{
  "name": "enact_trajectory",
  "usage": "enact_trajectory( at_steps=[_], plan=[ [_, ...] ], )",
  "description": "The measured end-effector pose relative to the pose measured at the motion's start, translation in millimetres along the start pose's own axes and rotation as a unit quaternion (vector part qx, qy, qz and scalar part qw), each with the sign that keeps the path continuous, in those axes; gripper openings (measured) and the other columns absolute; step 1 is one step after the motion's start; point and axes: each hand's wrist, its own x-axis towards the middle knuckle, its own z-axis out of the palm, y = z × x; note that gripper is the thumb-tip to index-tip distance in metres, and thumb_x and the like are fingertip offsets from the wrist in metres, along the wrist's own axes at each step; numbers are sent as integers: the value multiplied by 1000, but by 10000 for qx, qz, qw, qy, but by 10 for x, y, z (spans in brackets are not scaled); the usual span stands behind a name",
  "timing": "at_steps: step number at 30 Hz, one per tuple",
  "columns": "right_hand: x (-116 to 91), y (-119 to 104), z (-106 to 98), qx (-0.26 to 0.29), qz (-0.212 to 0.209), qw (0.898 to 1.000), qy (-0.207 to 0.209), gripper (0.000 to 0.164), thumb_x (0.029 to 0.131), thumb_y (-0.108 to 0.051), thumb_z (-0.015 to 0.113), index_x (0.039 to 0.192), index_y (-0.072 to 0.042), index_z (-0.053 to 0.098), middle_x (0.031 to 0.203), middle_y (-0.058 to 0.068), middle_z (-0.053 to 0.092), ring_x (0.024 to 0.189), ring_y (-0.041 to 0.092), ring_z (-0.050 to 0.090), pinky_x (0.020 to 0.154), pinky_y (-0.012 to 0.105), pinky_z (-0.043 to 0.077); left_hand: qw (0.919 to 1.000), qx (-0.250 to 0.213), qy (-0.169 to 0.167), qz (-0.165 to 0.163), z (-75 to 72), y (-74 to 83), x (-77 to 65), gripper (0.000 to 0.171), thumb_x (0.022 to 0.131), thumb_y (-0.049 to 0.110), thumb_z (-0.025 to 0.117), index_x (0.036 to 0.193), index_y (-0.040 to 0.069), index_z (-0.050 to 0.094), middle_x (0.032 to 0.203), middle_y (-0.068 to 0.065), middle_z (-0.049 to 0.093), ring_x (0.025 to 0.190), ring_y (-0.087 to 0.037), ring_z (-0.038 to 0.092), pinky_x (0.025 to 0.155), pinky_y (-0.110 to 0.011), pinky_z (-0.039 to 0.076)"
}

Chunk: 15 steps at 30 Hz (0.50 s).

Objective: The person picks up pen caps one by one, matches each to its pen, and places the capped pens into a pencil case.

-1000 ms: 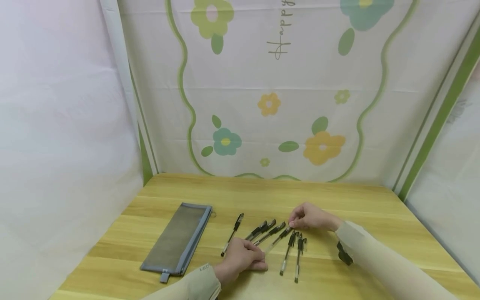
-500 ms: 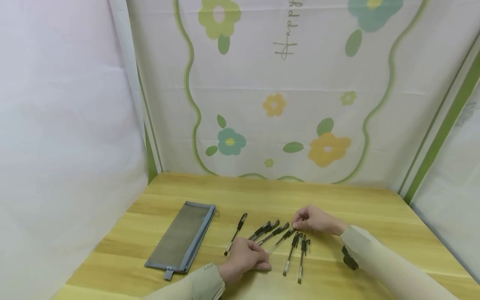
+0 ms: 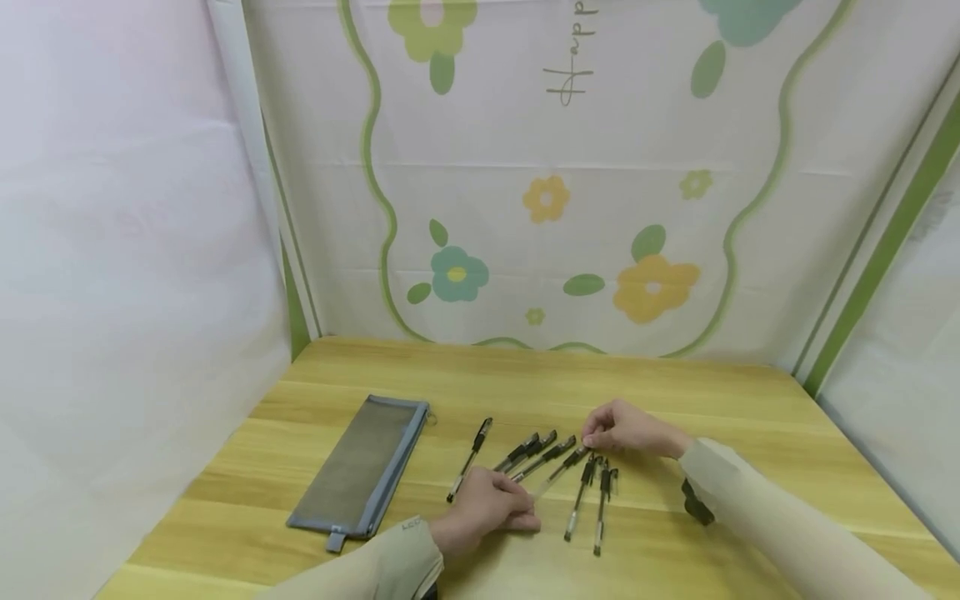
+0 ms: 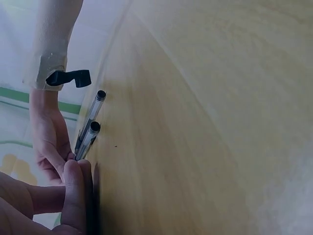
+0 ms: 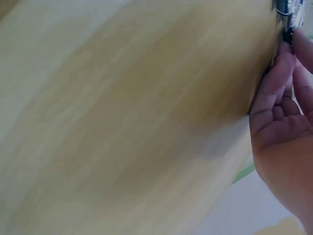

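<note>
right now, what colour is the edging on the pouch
Grey-blue; the edging of the pouch shows best in the head view.

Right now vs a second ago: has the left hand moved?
No, not visibly: the left hand keeps its place against the gray pouch and table; only the whole view shifted slightly.

Before you, behind the wood-patterned bench [image 3: 675, 379], there is a white cloth [image 3: 480, 133] printed with flowers [image 3: 636, 287], green leaves [image 3: 583, 284] and one wavy green border [image 3: 366, 137].

Glossy plastic pens [image 3: 471, 457], matt mesh pouch [image 3: 360, 467], smooth wood-grain tabletop [image 3: 645, 550].
</note>
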Motion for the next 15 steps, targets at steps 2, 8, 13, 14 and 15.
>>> enact_trajectory(
  at_steps=[2,8,13,14,15],
  plan=[
    [-28,0,-8,92,61,9999,-48,15,96,-17,65,100,-3,70,83,11,66,65,15,53,56,26,48,10000,-28,-78,-33,-14,14,-22,13,90,-1,68,98,-11,66,80,-19,69,66,-24,71,65,-31,59],
    [-161,-46,-88,346,199,9992,33,29,99,-23,61,115,1,65,91,17,66,79,31,63,67,41,57,9978,360,-403,387,-37,123,-74,16,91,8,68,100,-6,66,80,-17,69,62,-21,68,59,-33,59],
    [-300,-133,-150,-10,1,9986,525,29,99,-22,62,114,2,66,96,18,67,84,37,63,68,43,57,9867,1149,-554,1009,32,205,-62,18,87,12,73,99,1,66,85,-6,66,71,-21,65,63,-32,58],
    [-333,-156,-147,-103,-62,9981,602,29,98,-23,63,113,2,66,98,17,67,85,37,63,69,41,57,9849,1253,-552,1062,53,208,-58,20,86,11,74,100,1,65,86,-5,65,72,-20,64,64,-32,58],
    [-366,-175,-136,-215,-141,9975,659,29,98,-23,63,112,1,67,99,16,68,87,36,63,71,39,56,9835,1319,-574,1102,74,212,-56,22,84,10,75,101,0,65,87,-3,64,73,-19,64,64,-31,57]
  ],
)
